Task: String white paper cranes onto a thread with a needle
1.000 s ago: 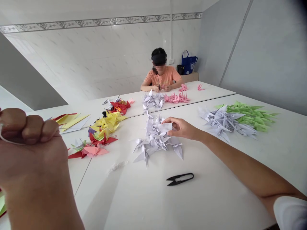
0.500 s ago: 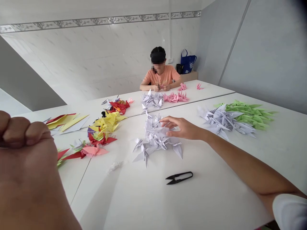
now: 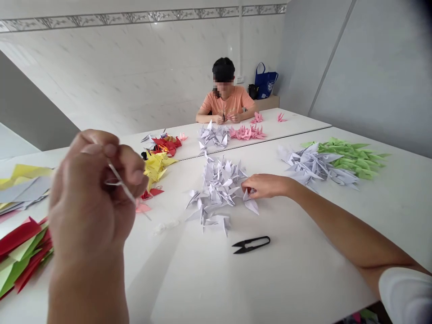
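My left hand (image 3: 94,198) is raised close to the camera at the left, its fingers pinched on a white thread (image 3: 122,183). A short length of the thread slants down from the fingertips. Over the table, my right hand (image 3: 266,185) has its fingers closed on a white paper crane (image 3: 250,204), which hangs just below them. Beside it on the left lies a pile of white paper cranes (image 3: 221,177), with a few loose ones at the near side. Black thread snips (image 3: 251,244) rest on the table in front of the pile.
Green cranes (image 3: 357,157) lie at the right next to more white ones (image 3: 310,164). Yellow cranes (image 3: 155,166) and red ones (image 3: 170,145) are left of centre. Red and green folded paper (image 3: 25,252) lies far left. Across the table sits a person (image 3: 226,99) with pink cranes (image 3: 248,132).
My left hand has moved right and turned, bringing the thread into view. My right hand, open over the pile before, has closed on a white paper crane at the pile's right side.
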Tool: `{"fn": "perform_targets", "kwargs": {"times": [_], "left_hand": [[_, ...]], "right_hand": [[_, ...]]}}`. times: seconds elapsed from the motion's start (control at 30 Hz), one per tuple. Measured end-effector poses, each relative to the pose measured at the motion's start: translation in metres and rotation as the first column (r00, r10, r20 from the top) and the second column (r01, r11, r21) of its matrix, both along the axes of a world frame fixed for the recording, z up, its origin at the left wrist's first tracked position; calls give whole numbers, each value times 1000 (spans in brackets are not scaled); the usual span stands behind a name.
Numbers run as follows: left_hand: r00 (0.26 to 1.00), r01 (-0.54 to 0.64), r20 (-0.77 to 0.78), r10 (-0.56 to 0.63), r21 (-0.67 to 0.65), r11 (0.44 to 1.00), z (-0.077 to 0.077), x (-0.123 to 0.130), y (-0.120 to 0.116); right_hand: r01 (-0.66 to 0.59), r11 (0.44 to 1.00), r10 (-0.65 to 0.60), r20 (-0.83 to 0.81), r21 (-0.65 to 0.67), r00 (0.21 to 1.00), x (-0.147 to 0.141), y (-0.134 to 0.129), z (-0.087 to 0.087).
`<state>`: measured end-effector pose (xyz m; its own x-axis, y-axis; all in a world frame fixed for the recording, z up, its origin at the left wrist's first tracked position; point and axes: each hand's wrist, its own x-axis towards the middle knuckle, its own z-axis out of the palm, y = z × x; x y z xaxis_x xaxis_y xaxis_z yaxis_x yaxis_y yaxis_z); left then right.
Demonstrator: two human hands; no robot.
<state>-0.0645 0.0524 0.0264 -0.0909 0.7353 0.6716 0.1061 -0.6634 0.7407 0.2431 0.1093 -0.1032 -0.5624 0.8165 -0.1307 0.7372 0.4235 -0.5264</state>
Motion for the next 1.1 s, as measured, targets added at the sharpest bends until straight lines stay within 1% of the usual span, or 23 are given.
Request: {"fn": "perform_targets", "kwargs": {"times": [0.07,0.13,0.23,0.3,0.33,0.37,0.43,0.47,0.5,0.53,0.63,0.77,0.97,1.1], "left_hand": [[992,127,-13,-128,-33,991,-8,8,2],[960,238,-121,-252,-121,964,-18,15,4],[872,299,-298,-389,-306,904,-33,28,3],[811,292,-383,-443,-391,873,-41,38,2],[788,270,-420,-449,-421,866,-45,42,1],[771,243,-454,-448,-440,865,-49,46,0],[749,194,-507,-426,-447,873,-53,51,-1],[742,172,-530,-411,-442,880,-54,52,-2],[736,153,-549,-397,-436,887,-55,53,-2],[730,137,-565,-384,-429,893,-54,54,-3],[709,106,-611,-353,-403,909,-51,56,-7],[676,103,-659,-331,-360,927,-49,61,-12],[668,115,-661,-341,-361,925,-53,64,-12],[670,111,-662,-336,-359,927,-54,63,-11]], "right_hand": [[40,999,-38,-66,29,997,2,1,3],[85,995,-76,-163,46,984,6,0,11],[128,992,-112,-339,24,934,10,-3,25],[123,992,-111,-447,-3,888,9,-5,32],[108,993,-113,-522,-40,846,7,-6,34],[83,991,-130,-614,-105,778,5,-7,35],[-1,966,-210,-780,-260,589,0,-10,37],[-48,945,-259,-828,-324,497,-2,-10,37],[-83,927,-298,-851,-366,432,-4,-11,37],[-98,918,-317,-858,-385,404,-6,-12,37],[-106,911,-332,-862,-398,382,-11,-14,39],[-115,907,-343,-870,-404,355,-15,-19,41],[-147,898,-356,-880,-415,315,-20,-25,42],[-135,905,-347,-883,-404,316,-21,-26,43]]}}
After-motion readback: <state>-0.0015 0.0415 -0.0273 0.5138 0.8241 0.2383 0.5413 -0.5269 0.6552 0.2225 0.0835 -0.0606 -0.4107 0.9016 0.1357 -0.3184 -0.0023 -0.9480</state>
